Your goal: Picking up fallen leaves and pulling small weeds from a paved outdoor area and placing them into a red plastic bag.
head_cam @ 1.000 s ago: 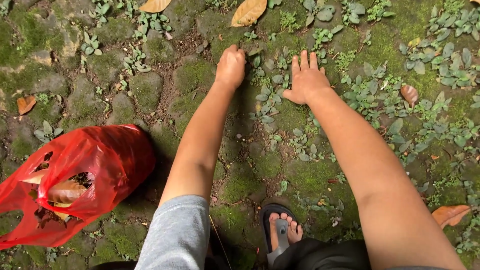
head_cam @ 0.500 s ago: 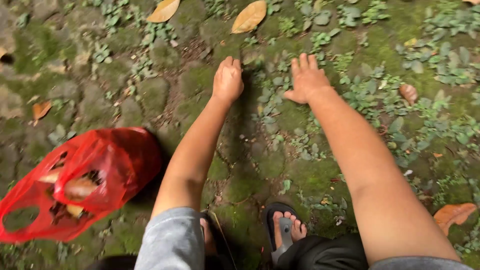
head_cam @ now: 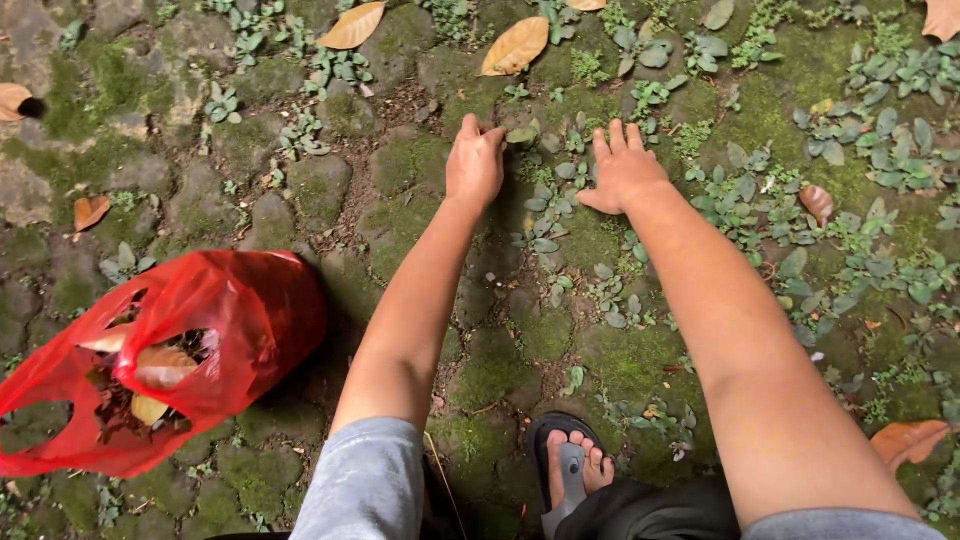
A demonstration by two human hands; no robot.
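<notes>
My left hand (head_cam: pixel 475 162) reaches forward to the mossy paving stones, its fingertips pinched on a small green weed (head_cam: pixel 521 134) growing in a joint. My right hand (head_cam: pixel 624 170) lies beside it, palm down with fingers spread, pressing on a patch of low weeds (head_cam: pixel 556 196). Both forearms stretch out from grey sleeves. The two hands are about a hand's width apart.
A red plastic bag (head_cam: pixel 215 320) holding dry leaves and plant bits lies open at the lower left. Dry brown leaves (head_cam: pixel 515 45) lie scattered at the top and edges. My foot in a dark sandal (head_cam: pixel 572 470) stands at the bottom centre. More weeds (head_cam: pixel 880 150) spread on the right.
My left hand's fingers have shifted slightly right and closed on the weed. The right hand stays flat in place. The view has tilted a little.
</notes>
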